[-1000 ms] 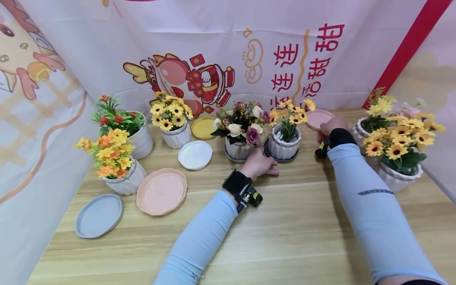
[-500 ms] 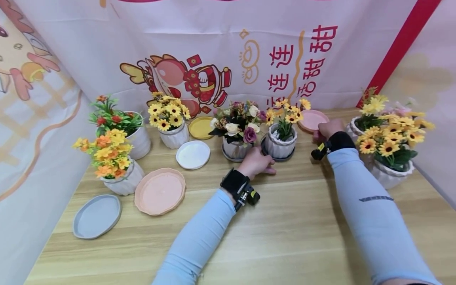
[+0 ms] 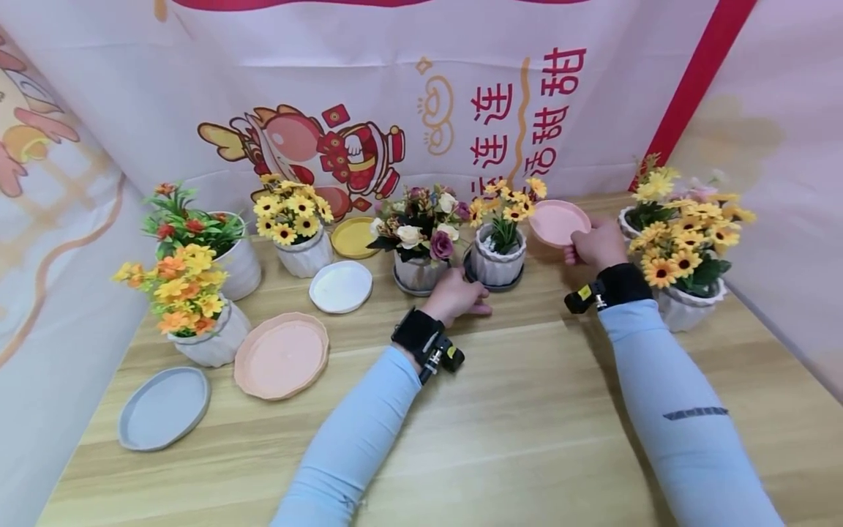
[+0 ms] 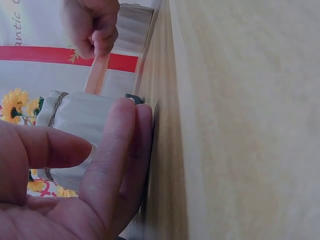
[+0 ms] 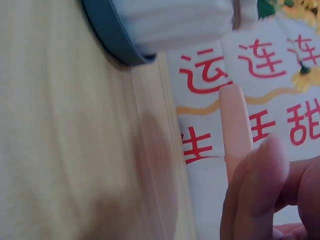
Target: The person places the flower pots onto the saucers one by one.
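Note:
My right hand (image 3: 601, 245) pinches the edge of a small pink saucer (image 3: 558, 223), which hangs above the table; the right wrist view shows this saucer (image 5: 234, 125) nearly edge-on. Left of it stands a white pot (image 3: 498, 265) of yellow flowers on a dark grey saucer (image 3: 510, 285). My left hand (image 3: 454, 296) rests low in front of this pot and its neighbour, a white pot (image 3: 418, 272) with roses. In the left wrist view, the left hand (image 4: 95, 175) has extended fingers beside the pot (image 4: 82, 120), thumb apart; whether they touch the dark saucer is unclear.
On the left are a yellow saucer (image 3: 354, 238), a white saucer (image 3: 341, 287), a large pink saucer (image 3: 282, 356) and a grey saucer (image 3: 165, 410). Several flower pots stand there too, such as a white pot (image 3: 217, 337). More pots (image 3: 685, 306) crowd beside my right forearm.
The pink saucer has risen off the table in my right hand, and its upper face tips more toward the head camera. My left hand stays by the pots. The head view has shifted right.

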A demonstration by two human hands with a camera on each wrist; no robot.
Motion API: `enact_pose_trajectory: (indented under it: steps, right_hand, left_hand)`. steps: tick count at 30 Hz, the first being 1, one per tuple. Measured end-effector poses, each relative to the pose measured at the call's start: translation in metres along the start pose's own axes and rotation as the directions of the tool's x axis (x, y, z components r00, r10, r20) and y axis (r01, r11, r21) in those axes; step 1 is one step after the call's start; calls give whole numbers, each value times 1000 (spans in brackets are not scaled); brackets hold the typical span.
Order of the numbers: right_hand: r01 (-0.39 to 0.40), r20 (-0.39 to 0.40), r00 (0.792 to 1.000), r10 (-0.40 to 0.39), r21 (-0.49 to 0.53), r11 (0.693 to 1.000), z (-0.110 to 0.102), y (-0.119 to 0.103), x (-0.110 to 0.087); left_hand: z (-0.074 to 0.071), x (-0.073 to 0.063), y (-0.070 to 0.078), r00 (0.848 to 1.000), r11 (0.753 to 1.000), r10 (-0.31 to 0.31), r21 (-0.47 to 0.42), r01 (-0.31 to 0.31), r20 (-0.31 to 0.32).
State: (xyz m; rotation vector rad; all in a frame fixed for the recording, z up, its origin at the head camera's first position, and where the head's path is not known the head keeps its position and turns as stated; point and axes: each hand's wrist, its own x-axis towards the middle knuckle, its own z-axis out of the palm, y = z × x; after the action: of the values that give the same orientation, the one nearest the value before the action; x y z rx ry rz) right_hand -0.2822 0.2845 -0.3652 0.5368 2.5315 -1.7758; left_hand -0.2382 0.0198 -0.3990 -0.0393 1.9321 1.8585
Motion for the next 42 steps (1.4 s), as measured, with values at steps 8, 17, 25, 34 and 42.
enact_pose_trajectory:
  steps: [8,17,25,34,42]
  right_hand:
    - [17,45,999,-17,-20,1000,2,10,-24]
    - [-25,68,997,32,-100,995,-2,29,-31]
    - [-98,75,992,100,-30,995,-4,42,-33]
    - [-126,106,986,130,-48,991,-9,47,-35]
    - [-130,99,985,138,-81,988,-9,45,-37]
  left_hand:
    - [-1,1,-1,1000,1000,4,-2,-4,3]
    - [1,-4,0,1000,999,12,29,-12,10]
    - [-3,-12,4,1000,993,-14,115,12,14]
    - [-5,-21,8,1000,963,-15,269,9,20]
    - [25,-22,4,990,947,38,312,-79,136]
